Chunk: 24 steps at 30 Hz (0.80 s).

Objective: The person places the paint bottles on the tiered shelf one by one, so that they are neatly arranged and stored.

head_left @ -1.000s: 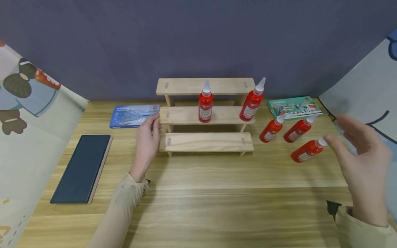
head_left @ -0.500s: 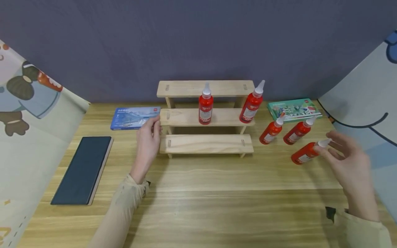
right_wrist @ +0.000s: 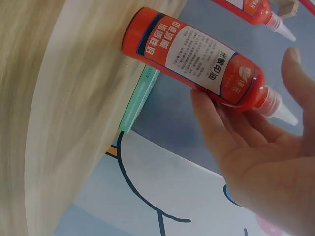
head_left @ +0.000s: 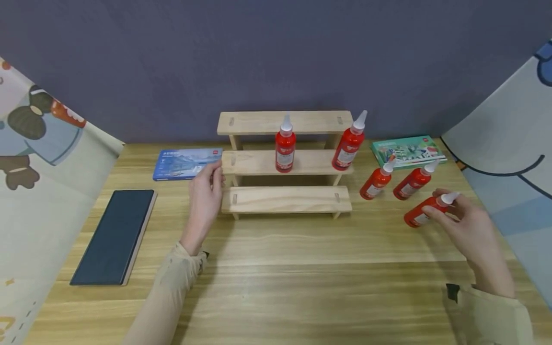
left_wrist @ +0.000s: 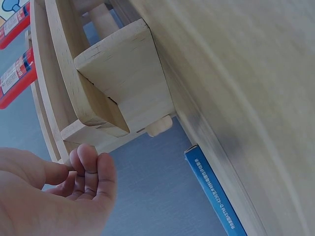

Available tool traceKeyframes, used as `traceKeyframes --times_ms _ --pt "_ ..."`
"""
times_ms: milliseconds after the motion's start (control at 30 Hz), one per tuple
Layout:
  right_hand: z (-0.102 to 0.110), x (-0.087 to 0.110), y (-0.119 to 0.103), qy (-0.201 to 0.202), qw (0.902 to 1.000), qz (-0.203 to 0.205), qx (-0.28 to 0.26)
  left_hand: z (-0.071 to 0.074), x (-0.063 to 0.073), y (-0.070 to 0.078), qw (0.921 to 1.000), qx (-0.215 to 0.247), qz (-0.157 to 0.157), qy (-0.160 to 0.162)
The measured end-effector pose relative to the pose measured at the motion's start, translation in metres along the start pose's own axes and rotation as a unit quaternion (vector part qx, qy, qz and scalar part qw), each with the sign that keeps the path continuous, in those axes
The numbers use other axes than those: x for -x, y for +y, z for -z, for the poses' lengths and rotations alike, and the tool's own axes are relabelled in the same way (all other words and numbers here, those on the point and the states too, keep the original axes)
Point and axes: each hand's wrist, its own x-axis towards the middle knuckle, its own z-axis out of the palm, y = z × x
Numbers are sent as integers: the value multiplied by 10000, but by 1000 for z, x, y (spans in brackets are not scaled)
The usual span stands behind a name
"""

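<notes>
A three-step wooden rack (head_left: 286, 199) stands at the back of the table. My left hand (head_left: 205, 191) has its thumb and curled fingers at the left end of the middle step, pinching it. On that step are two red ink bottles with white nozzles, an upright middle bottle (head_left: 285, 152) and a right-end bottle (head_left: 347, 148). At the right my right hand (head_left: 467, 230) is around the upper part of the nearest red ink bottle (right_wrist: 197, 59). Its fingers touch the bottle's far side, while the thumb stands apart from it in the right wrist view.
Two more red ink bottles, a left one (head_left: 376, 183) and a right one (head_left: 412, 183), stand right of the rack. Behind them lies a green box (head_left: 409, 151). A blue box (head_left: 183, 163) and a dark notebook (head_left: 114, 237) lie at the left.
My right hand has moved left and inward, from beside the nozzle of the nearest bottle to around its upper body. My left hand has stayed at the rack's left end.
</notes>
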Motion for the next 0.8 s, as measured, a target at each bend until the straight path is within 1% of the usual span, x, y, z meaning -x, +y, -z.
traceKeyframes --times_ms 133,300,600,800 --pt "0 0 2 -53 9999 -144 54 0 0 0 10000 16 -11 7" --pt "-1 0 6 -31 9998 -159 122 0 1 1 10000 37 0 5" --pt "-4 1 8 277 9991 -69 303 0 0 0 10000 58 -22 37" --pt "-5 2 4 363 9980 -269 451 0 0 0 9999 50 -97 79"
